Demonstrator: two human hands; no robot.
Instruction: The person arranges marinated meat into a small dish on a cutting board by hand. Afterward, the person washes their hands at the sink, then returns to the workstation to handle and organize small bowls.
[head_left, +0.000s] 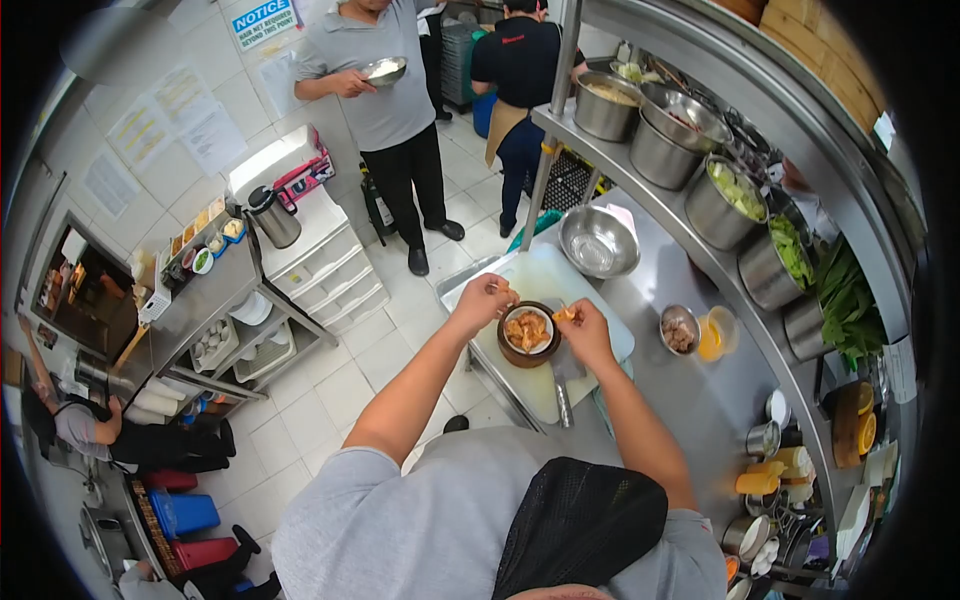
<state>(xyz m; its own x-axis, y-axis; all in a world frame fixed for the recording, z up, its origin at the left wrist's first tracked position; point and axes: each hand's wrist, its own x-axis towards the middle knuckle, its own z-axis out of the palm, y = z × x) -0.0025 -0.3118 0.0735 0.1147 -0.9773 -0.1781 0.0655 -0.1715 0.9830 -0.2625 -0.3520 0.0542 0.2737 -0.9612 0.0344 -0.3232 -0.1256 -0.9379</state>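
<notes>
A round brown bowl (522,359) holds several orange-brown chunks of food (527,331) inside its pale inner rim. It stands on a whitish cutting board (595,290). Left of the bowl, my left hand (484,303) pinches a small orange-brown food piece (508,294) beside the rim. My right hand (588,335), on the other side, has a similar orange piece (569,314) between thumb and fingers. Below that hand lies a cleaver (564,392), its handle pointing toward me and its blade partly hidden.
A steel mixing bowl (600,243) sits behind the board. To the right are a small bowl of meat pieces (680,331) and a tub of yellow liquid (712,336). A shelf of steel pots (660,155) overhangs the counter. A person holding a bowl (384,70) stands ahead.
</notes>
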